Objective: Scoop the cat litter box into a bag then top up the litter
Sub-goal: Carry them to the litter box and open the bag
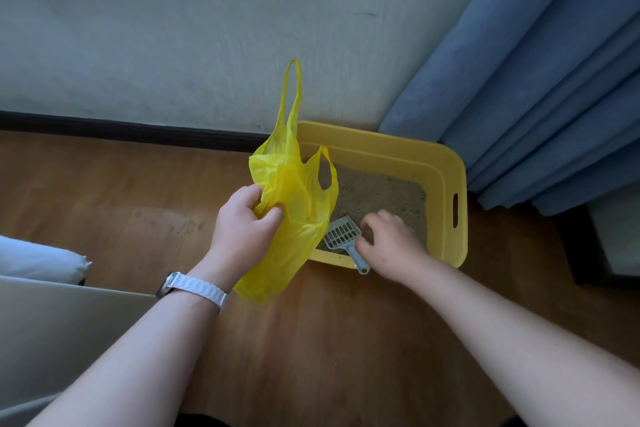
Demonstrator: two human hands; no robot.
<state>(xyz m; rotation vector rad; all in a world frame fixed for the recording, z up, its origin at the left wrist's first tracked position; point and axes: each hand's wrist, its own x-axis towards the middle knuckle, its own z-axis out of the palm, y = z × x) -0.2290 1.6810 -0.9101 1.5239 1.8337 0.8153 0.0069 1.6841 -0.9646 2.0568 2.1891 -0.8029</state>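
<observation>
A yellow litter box (446, 177) stands on the wooden floor against the wall, with sandy litter (381, 194) inside. My left hand (242, 222) grips a yellow plastic bag (298, 204) by its side, holding it up over the box's left end, one handle sticking upward. A grey slotted scoop (341, 234) lies at the box's near edge, its handle over the rim. My right hand (388, 239) hovers over the scoop's handle with fingers loosely curled; whether it touches the handle is unclear.
Blue curtains (536, 97) hang at the right beside the box. A dark object (588, 246) stands at the right on the floor. At the left lie a white cushion (41, 260) and a grey surface (69, 329). A dark baseboard (121, 130) runs along the wall.
</observation>
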